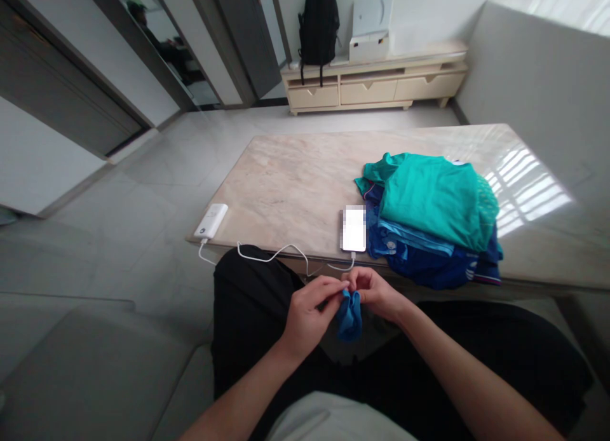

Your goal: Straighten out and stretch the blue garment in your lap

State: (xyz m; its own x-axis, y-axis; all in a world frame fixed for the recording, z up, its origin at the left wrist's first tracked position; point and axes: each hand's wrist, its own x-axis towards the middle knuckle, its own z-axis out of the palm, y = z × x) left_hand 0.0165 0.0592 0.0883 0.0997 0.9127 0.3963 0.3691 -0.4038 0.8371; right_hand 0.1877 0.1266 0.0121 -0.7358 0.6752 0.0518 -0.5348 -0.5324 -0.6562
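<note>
Between my legs, just off the table's near edge, a small blue cloth (349, 323) hangs bunched from my fingers; its exact kind does not show. My left hand (312, 307) pinches its upper left side. My right hand (376, 293) pinches the upper right side, with the fingertips of both hands close together. Beyond my hands lies a phone (354, 228) with a bright screen, a white cable (274, 258) plugged into its near end. To the right, a pile of folded clothes has a green shirt (431, 199) on top and blue garments (429, 263) beneath.
A marble-patterned table (295, 180) stretches in front of me. At its left corner lies a white power bank (211, 221), joined to the cable, which droops over the near edge. Farther back, a low cabinet (372, 88) carries a black backpack (320, 25) and a white box (369, 47).
</note>
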